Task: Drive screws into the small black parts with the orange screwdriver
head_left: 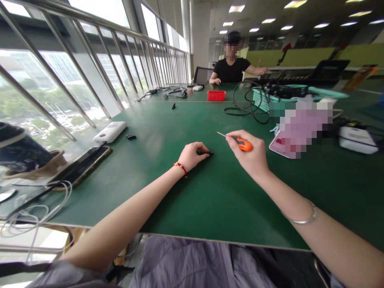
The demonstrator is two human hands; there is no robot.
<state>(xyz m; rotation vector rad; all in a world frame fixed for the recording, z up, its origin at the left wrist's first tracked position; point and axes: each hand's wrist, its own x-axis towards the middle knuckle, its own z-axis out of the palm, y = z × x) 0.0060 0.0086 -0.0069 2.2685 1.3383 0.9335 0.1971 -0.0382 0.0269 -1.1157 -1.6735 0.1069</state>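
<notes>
Between the thumb and fingers of my left hand (194,156) is a small black part (211,153), held low over the green table (192,204). Its exact kind is too small to make out. My right hand (251,154) grips a screwdriver (245,144) by its orange and dark handle. The thin metal shaft points up and left, apart from the black part. Another small black piece (131,137) lies on the table to the left of my hands.
A white power bank (110,132) and a phone (81,166) with white cables lie left. A red tray (216,95) stands far back. A green basket (261,100) holds cables at right, near a pink blurred item (303,132). Opposite sits a person (231,70).
</notes>
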